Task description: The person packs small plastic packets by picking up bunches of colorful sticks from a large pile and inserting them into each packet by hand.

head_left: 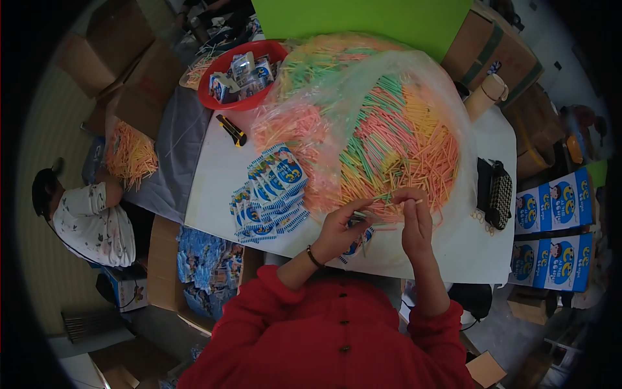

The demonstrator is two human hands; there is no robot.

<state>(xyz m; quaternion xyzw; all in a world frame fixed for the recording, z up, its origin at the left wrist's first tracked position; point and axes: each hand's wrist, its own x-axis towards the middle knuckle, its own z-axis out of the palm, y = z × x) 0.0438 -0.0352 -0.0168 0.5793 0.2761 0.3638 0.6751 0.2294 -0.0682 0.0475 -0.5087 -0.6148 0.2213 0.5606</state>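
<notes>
Coloured sticks [395,129] in pink, green and yellow fill a large clear plastic bag [363,74] on the white table [217,185]. My left hand [340,232], at the bag's near edge, is closed around a small blue-and-white packet [355,245]. To its right, my right hand [414,223] is raised in front of the sticks, its thumb and fingers pinched together on what looks like a thin stick. A pile of blue-and-white packets [272,188] lies left of my left hand.
A red basin [238,76] of packets and a yellow-black cutter [231,130] are at the back left. A checked pouch [499,194] and a beige bottle [486,96] stand right. A person [97,217] sits left, beside an open carton [165,266] of packets.
</notes>
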